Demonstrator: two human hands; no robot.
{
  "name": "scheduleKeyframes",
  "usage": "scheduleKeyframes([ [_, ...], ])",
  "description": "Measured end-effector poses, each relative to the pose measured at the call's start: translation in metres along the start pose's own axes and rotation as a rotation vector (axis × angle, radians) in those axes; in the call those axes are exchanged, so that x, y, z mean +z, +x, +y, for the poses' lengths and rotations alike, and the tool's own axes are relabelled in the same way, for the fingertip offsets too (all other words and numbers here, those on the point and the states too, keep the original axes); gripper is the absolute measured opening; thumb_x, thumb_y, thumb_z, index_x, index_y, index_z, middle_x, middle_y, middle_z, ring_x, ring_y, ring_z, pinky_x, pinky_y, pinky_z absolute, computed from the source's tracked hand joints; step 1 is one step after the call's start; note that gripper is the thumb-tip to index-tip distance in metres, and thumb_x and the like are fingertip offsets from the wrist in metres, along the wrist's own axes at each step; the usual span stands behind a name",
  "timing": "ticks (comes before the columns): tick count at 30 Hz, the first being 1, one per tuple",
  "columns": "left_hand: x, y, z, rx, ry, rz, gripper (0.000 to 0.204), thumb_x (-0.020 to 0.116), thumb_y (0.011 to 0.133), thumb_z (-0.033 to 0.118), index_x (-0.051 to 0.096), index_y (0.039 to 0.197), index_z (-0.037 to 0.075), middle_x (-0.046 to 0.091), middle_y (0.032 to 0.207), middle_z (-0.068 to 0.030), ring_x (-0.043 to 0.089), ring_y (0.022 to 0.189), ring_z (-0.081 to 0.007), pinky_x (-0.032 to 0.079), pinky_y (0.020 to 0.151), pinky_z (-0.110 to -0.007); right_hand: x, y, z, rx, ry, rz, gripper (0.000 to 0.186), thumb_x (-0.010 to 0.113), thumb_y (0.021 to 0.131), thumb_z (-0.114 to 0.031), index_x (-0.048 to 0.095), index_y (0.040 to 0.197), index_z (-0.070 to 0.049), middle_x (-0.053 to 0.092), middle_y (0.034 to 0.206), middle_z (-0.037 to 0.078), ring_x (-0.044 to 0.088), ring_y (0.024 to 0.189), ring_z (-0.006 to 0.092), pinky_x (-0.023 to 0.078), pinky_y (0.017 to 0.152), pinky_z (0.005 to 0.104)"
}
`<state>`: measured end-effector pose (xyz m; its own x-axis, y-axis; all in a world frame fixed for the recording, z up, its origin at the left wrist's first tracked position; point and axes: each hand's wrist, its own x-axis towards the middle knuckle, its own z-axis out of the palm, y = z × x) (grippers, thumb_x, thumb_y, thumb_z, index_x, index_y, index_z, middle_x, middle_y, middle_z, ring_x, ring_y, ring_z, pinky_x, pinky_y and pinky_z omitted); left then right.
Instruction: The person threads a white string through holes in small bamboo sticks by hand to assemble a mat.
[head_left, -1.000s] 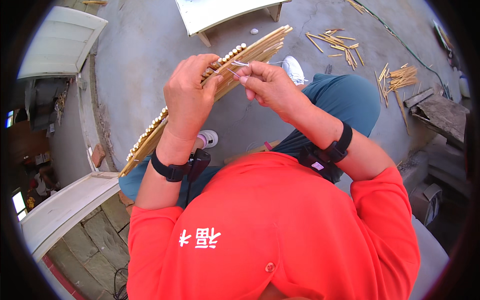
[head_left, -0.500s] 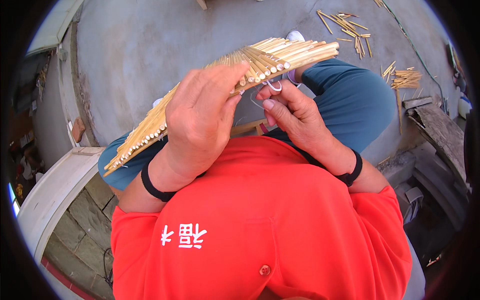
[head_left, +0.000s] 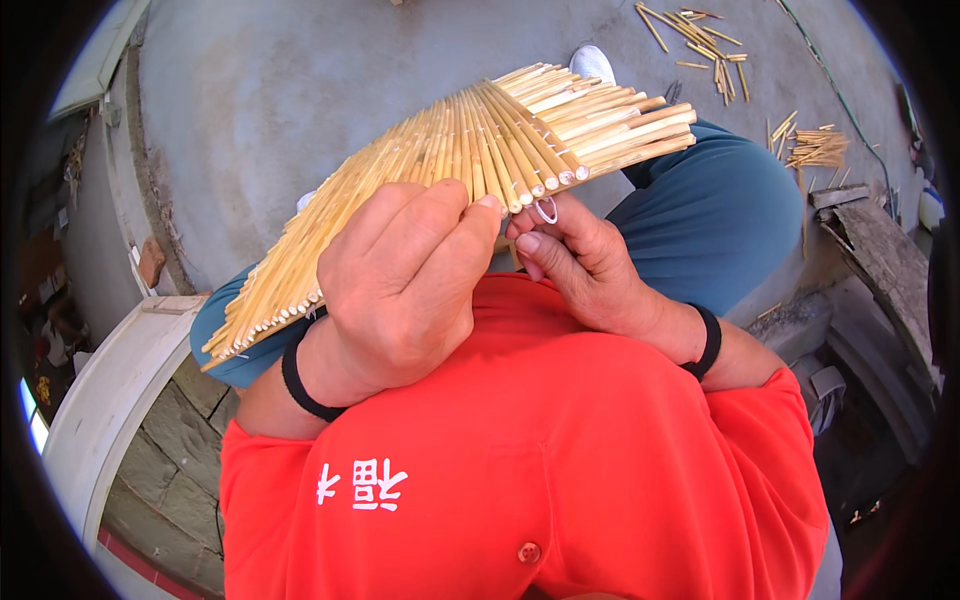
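Note:
A fan of many pale straw-coloured sticks (head_left: 440, 140), bound with thin white thread, lies across the view above my lap, its round cut ends toward me. My left hand (head_left: 395, 285) grips the near edge at the middle, knuckles up and fingertips on the stick ends. Just right of it, under the edge, my right hand (head_left: 575, 260) has thumb and forefinger pinched at a small white cord loop (head_left: 546, 210); some of its fingertips are hidden beneath the sticks.
Loose sticks (head_left: 705, 45) and a further pile (head_left: 815, 148) lie on the concrete floor (head_left: 230, 130) at right, near a green hose (head_left: 820, 65). A weathered board (head_left: 880, 275) stands at right, a white frame (head_left: 110, 390) at left, a brick (head_left: 152, 260) behind it.
The stick fan has tipped from a steep, edge-on angle to show its top face, turning rightward and lower. Both hands have moved down with it; my left knuckles now face up.

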<state>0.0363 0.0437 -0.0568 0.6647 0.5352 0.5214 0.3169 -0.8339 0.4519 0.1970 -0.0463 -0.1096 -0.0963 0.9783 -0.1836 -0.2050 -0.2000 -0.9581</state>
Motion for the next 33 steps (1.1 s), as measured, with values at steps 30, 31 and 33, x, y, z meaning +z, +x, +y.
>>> scheduleKeyframes([
  [30,-0.008,0.000,-0.001,0.084,-0.067,-0.124,0.034,0.067,0.053,-0.007,0.066,0.087,-0.007,0.061,0.083,-0.0162,0.055,0.064,-0.0231,0.046,0.052,-0.027,0.003,-0.005,0.001,0.152,0.342,0.054,0.009,0.055,0.090,-0.002,0.058,0.098,0.000,0.058,0.080,0.002,0.049,0.062,0.0064,0.043,0.055,0.0198],
  [31,-0.008,0.001,-0.001,0.095,-0.074,-0.129,0.035,0.066,0.051,-0.005,0.066,0.087,-0.008,0.061,0.083,-0.0164,0.055,0.064,-0.0229,0.046,0.052,-0.027,0.003,-0.005,0.001,0.158,0.367,0.069,0.008,0.055,0.090,-0.002,0.058,0.098,0.000,0.058,0.078,0.002,0.050,0.062,0.0064,0.043,0.055,0.0198],
  [33,-0.007,0.001,-0.002,0.106,-0.082,-0.133,0.036,0.065,0.050,-0.003,0.066,0.086,-0.008,0.061,0.083,-0.0166,0.055,0.064,-0.0227,0.045,0.052,-0.027,0.001,-0.006,0.002,0.149,0.359,0.078,0.008,0.055,0.090,-0.002,0.059,0.096,0.000,0.058,0.078,0.003,0.050,0.062,0.0063,0.043,0.055,0.0197],
])
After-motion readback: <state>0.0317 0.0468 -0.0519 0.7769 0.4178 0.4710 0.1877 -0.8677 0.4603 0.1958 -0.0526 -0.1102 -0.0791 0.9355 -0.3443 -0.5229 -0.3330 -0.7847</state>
